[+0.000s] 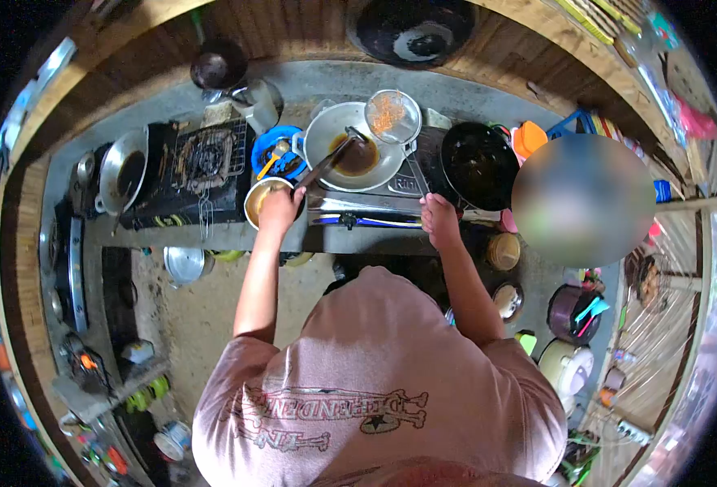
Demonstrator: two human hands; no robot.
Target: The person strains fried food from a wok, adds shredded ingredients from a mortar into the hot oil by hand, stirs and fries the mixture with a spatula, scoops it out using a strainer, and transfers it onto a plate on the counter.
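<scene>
My left hand [277, 211] is closed around the dark handle of a spatula [326, 164]. Its far end dips into dark oil in a large silver wok [316, 130] on the stove. Under that same hand is a white-rimmed bowl [254, 195] with yellowish contents, partly hidden. My right hand [439, 219] grips the long handle of a round mesh strainer [407, 101]. Small orange bits [387, 112] lie in the strainer, which is over the wok's right rim. Beside the wok on the left sits a blue basin [295, 169] with a yellow-handled utensil [269, 166] in it.
A black pan [480, 166] stands right of the wok. To the left are a blackened grill rack [232, 146] and another silver wok [115, 162] with dark liquid. A blurred round patch [584, 200] covers part of the right side. Pots [565, 365] stand below it.
</scene>
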